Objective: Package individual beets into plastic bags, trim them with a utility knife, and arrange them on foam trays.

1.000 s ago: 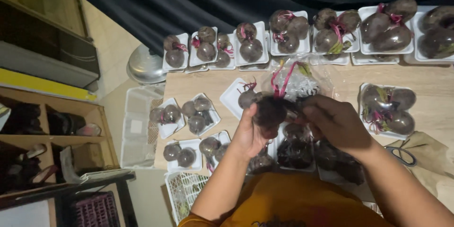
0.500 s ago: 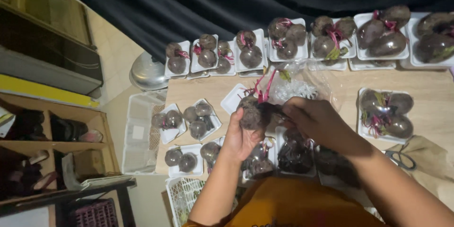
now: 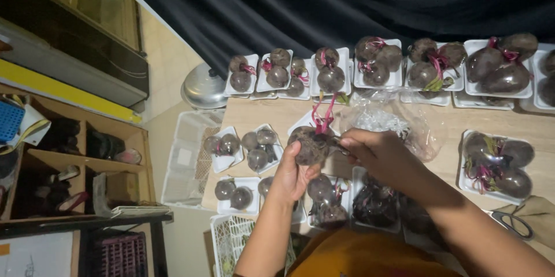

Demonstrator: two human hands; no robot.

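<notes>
A beetroot (image 3: pixel 310 145) is cupped in the left grip (image 3: pixel 293 174); its side is pinched by the right grip (image 3: pixel 370 151), above the counter (image 3: pixel 277 116).

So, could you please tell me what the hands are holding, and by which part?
A beetroot: the left hand cups its round body, the right hand pinches its stalk end.

Wooden worktop (image 3: pixel 272 116) carries a back row of white trays of beetroots (image 3: pixel 376 63), more trays near the left edge (image 3: pixel 243 149). Crumpled clear plastic bag (image 3: pixel 386 120) mid-worktop. Scissors (image 3: pixel 513 223) at right edge. Metal pot lid (image 3: pixel 203 87) on the floor, white plastic basket (image 3: pixel 186 158) beside it. Shoe shelf (image 3: pixel 69 161) far left, dark curtain (image 3: pixel 347 5) behind.
</notes>
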